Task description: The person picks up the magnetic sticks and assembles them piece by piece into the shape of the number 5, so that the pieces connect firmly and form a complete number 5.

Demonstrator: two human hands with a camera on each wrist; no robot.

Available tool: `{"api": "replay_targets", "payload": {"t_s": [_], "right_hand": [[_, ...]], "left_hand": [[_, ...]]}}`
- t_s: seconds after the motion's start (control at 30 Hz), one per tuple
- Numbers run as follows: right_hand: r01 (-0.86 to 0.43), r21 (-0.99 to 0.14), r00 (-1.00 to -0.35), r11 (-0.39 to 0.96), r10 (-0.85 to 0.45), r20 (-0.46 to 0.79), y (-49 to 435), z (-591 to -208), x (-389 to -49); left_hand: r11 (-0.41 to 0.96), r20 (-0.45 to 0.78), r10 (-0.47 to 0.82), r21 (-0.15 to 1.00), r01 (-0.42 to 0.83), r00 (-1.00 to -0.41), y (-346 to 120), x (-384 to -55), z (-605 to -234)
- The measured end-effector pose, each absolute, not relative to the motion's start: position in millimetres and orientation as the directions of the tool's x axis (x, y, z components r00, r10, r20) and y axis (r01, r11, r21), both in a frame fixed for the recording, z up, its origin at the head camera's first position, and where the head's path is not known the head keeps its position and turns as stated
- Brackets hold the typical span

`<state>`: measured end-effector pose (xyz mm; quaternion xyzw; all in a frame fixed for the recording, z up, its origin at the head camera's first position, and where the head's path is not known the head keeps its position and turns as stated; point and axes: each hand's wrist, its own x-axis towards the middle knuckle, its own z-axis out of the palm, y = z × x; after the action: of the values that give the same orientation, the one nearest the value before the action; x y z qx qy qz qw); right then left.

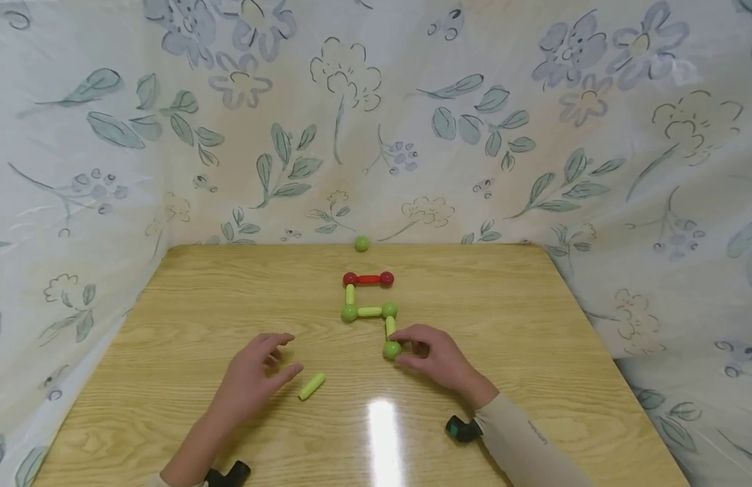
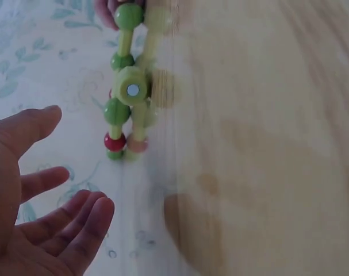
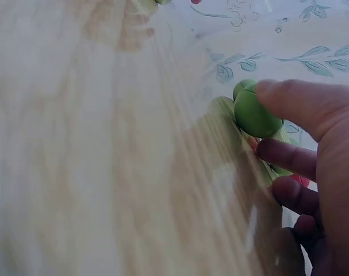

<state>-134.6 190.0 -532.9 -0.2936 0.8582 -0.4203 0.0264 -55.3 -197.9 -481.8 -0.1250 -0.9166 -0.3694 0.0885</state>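
My right hand [image 1: 433, 355] pinches a green ball [image 1: 391, 350] between thumb and index finger; the thumb also shows against this green ball [image 3: 256, 115] in the right wrist view. From that ball a chain of yellow-green rods and green balls runs away in a zigzag, through a rod [image 1: 370, 312] and a corner ball [image 1: 349, 312]. It ends at two red balls joined by a red rod [image 1: 368, 279]. My left hand [image 1: 254, 372] hovers with fingers spread, holding nothing. Just right of its thumb lies a loose yellow-green rod [image 1: 312, 387], whose round metallic end shows in the left wrist view.
A single green ball [image 1: 362, 243] sits at the far edge of the wooden table [image 1: 230, 284]. Floral cloth [image 1: 376, 135] hangs behind the table and along both sides. Light glares off the wood near the front.
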Motion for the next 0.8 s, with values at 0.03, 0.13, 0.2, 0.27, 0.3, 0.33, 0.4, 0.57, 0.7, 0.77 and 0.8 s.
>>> {"api": "replay_targets", "payload": {"t_s": [0.03, 0.13, 0.2, 0.27, 0.3, 0.33, 0.4, 0.57, 0.7, 0.77, 0.8], "right_hand": [[-0.483, -0.734, -0.827, 0.477, -0.523, 0.204, 189.5, -533.4, -134.5], [-0.471, -0.735, -0.838, 0.487, -0.507, 0.201, 188.4, -534.0, -134.1], [-0.453, -0.741, -0.848, 0.495, -0.495, 0.188, 188.2, -533.9, -133.6], [-0.435, -0.748, -0.857, 0.502, -0.487, 0.172, 188.1, -533.2, -133.1], [-0.426, -0.751, -0.860, 0.504, -0.484, 0.163, 188.2, -532.8, -132.9], [-0.420, -0.752, -0.862, 0.507, -0.481, 0.157, 188.4, -532.3, -132.7], [-0.409, -0.756, -0.866, 0.511, -0.477, 0.146, 188.7, -531.2, -132.6], [-0.387, -0.762, -0.877, 0.519, -0.462, 0.131, 189.4, -529.6, -133.3], [-0.379, -0.768, -0.879, 0.516, -0.459, 0.125, 189.3, -529.8, -134.1], [-0.375, -0.771, -0.879, 0.514, -0.462, 0.120, 189.3, -530.2, -134.0], [-0.375, -0.773, -0.878, 0.511, -0.464, 0.119, 189.3, -530.4, -133.9]], "left_hand": [[0.692, 0.258, 0.164, 0.658, 0.297, -0.952, -197.2, -54.7, -482.0], [0.675, 0.271, 0.167, 0.670, 0.310, -0.948, -194.9, -53.1, -481.8], [0.664, 0.266, 0.172, 0.680, 0.310, -0.949, -193.5, -51.9, -481.9], [0.659, 0.239, 0.180, 0.690, 0.297, -0.954, -192.5, -50.6, -483.0], [0.658, 0.219, 0.188, 0.696, 0.288, -0.957, -192.1, -49.9, -483.5], [0.657, 0.195, 0.196, 0.702, 0.277, -0.961, -191.7, -49.2, -484.1], [0.660, 0.144, 0.213, 0.708, 0.251, -0.966, -191.1, -48.6, -485.5], [0.672, 0.068, 0.253, 0.706, 0.226, -0.965, -190.7, -50.6, -486.7], [0.680, 0.058, 0.307, 0.685, 0.262, -0.950, -191.1, -51.9, -485.9], [0.675, 0.050, 0.332, 0.685, 0.274, -0.942, -191.1, -51.3, -485.6], [0.670, 0.047, 0.343, 0.688, 0.279, -0.938, -190.9, -50.9, -485.6]]}}
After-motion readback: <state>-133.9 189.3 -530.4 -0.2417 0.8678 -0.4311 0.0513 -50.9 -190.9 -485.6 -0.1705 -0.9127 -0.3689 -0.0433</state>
